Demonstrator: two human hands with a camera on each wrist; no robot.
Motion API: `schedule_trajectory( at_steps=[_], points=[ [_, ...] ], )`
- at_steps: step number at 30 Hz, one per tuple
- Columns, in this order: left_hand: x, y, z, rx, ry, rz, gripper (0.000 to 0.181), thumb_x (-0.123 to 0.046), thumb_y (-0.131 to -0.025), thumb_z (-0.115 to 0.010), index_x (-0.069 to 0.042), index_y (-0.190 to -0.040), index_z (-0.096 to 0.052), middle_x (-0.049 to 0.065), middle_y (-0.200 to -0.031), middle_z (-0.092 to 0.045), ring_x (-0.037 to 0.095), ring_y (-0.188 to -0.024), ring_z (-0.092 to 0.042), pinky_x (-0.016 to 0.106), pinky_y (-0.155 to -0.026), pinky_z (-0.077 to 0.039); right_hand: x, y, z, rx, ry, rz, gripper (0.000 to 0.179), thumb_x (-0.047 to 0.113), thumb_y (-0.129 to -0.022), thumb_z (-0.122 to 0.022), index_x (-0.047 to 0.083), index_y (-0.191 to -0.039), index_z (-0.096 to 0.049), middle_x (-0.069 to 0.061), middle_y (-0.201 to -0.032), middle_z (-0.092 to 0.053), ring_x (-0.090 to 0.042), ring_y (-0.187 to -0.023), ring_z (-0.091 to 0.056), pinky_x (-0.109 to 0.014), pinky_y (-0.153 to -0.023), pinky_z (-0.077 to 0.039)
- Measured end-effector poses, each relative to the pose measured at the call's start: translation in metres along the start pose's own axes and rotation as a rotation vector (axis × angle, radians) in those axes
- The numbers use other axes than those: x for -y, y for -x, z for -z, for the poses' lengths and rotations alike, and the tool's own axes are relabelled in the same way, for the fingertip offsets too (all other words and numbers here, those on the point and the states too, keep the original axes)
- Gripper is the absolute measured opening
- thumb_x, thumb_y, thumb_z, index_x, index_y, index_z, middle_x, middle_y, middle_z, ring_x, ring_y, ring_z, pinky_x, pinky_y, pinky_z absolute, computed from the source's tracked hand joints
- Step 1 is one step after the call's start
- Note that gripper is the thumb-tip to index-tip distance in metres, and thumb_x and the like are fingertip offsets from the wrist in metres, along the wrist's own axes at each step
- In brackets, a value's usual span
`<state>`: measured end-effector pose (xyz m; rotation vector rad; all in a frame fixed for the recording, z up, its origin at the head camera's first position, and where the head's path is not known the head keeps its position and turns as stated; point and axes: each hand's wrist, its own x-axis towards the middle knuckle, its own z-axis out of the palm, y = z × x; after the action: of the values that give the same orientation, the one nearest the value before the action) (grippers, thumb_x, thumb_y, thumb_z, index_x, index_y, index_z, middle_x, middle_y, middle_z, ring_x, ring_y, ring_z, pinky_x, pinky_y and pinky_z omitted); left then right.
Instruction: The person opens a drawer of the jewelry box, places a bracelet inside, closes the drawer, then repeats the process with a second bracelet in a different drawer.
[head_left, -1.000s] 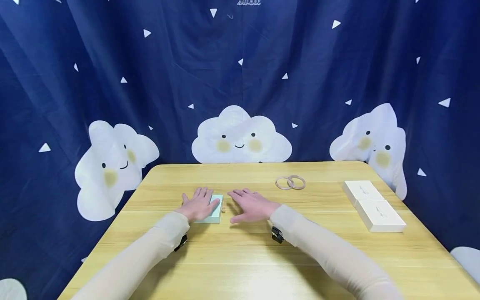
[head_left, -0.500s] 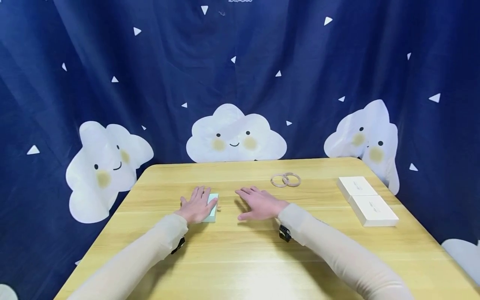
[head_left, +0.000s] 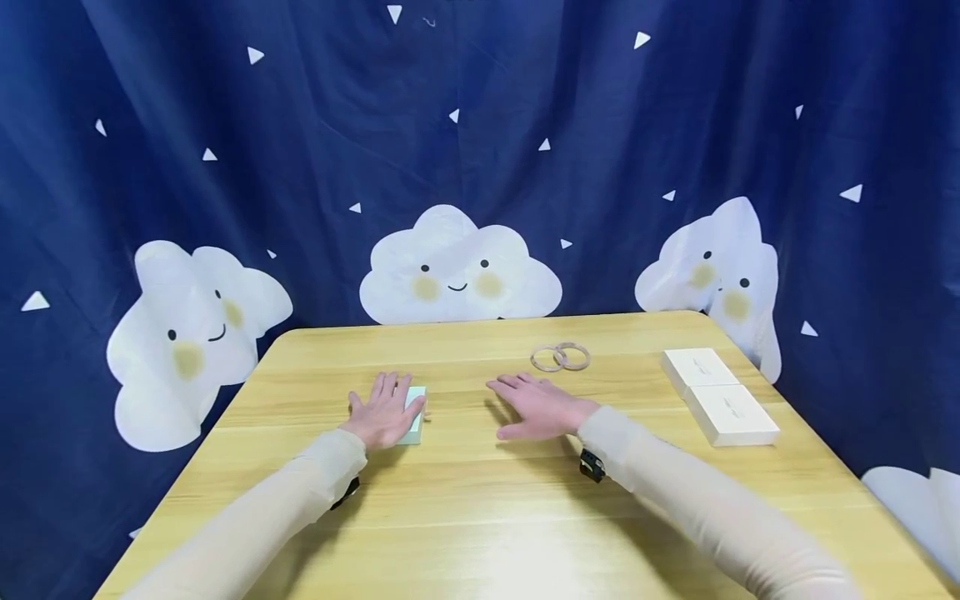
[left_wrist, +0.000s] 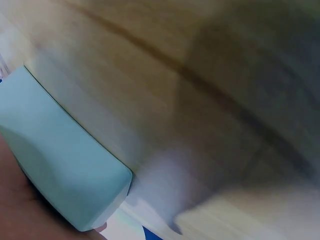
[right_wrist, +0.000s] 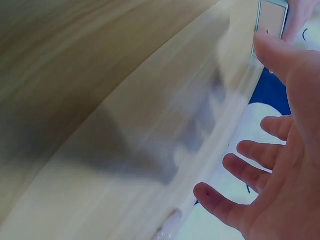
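Note:
My left hand (head_left: 382, 412) lies with straight, spread fingers over a small pale teal box (head_left: 414, 417), covering much of its left part. In the left wrist view the teal box (left_wrist: 65, 150) shows a smooth long side, with part of the hand (left_wrist: 20, 205) along its lower edge. A small tab sticks out from the box's right side in the head view. My right hand (head_left: 543, 408) hovers over the wooden table, fingers extended and holding nothing. It is between the teal box and two overlapping pinkish bangles (head_left: 573, 357), which lie farther back.
Two white boxes (head_left: 731, 414) with printed lettering lie end to end near the right edge of the wooden table (head_left: 450, 517). Behind the table hangs a dark blue curtain (head_left: 322, 100) with smiling clouds and triangles.
My right hand has drawn away to the right from the teal box, widening the gap. My left hand has stayed on the box. The head view has turned slightly right.

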<state>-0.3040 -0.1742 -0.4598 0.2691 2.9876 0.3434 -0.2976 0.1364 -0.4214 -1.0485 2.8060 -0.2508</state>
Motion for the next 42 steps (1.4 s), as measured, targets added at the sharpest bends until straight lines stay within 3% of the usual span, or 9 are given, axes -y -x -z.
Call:
schedule_trajectory(
  at_steps=[8, 15, 23, 32, 42],
  points=[
    [0.006, -0.004, -0.003, -0.021, 0.012, -0.015, 0.08, -0.065, -0.103, -0.016, -0.012, -0.163, -0.013, 0.02, -0.168, -0.01, 0.042, -0.155, 0.001, 0.085, -0.104, 0.003, -0.01, 0.02, 0.01, 0.018, 0.028, 0.004, 0.086, 0.05, -0.092, -0.069, 0.014, -0.16, -0.029, -0.015, -0.163, -0.031, -0.038, -0.15, -0.029, -0.068, -0.115, -0.027],
    [0.009, -0.006, -0.002, -0.001, 0.024, -0.006, 0.078, -0.063, -0.104, -0.019, -0.013, -0.163, -0.012, 0.021, -0.168, -0.009, 0.044, -0.155, 0.004, 0.086, -0.103, 0.005, -0.019, 0.038, 0.022, -0.014, 0.049, 0.024, 0.079, 0.044, -0.09, -0.073, 0.011, -0.154, -0.041, -0.017, -0.156, -0.043, -0.04, -0.144, -0.038, -0.068, -0.11, -0.034],
    [0.006, -0.002, 0.009, -0.004, 0.019, -0.011, 0.076, -0.059, -0.105, -0.02, -0.01, -0.163, -0.012, 0.024, -0.167, -0.009, 0.047, -0.154, 0.003, 0.087, -0.102, 0.005, -0.031, 0.057, 0.036, 0.007, 0.074, -0.036, 0.076, 0.043, -0.091, -0.073, 0.012, -0.153, -0.043, -0.015, -0.157, -0.043, -0.042, -0.145, -0.036, -0.074, -0.108, -0.031],
    [0.004, 0.001, 0.005, -0.002, 0.017, -0.021, 0.075, -0.058, -0.106, -0.021, -0.01, -0.163, -0.014, 0.024, -0.167, -0.012, 0.048, -0.153, 0.001, 0.087, -0.102, 0.003, -0.039, 0.09, 0.046, -0.03, 0.097, -0.046, 0.072, 0.038, -0.09, -0.074, 0.009, -0.15, -0.048, -0.016, -0.152, -0.048, -0.041, -0.14, -0.043, -0.073, -0.105, -0.035],
    [0.005, 0.002, 0.007, -0.004, 0.012, -0.029, 0.075, -0.059, -0.106, -0.017, -0.011, -0.163, -0.013, 0.024, -0.167, -0.011, 0.048, -0.153, 0.001, 0.086, -0.103, 0.003, -0.061, 0.113, 0.053, -0.059, 0.13, -0.09, 0.073, 0.038, -0.087, -0.077, 0.011, -0.149, -0.049, -0.018, -0.147, -0.053, -0.042, -0.135, -0.048, -0.07, -0.1, -0.041]
  ],
)
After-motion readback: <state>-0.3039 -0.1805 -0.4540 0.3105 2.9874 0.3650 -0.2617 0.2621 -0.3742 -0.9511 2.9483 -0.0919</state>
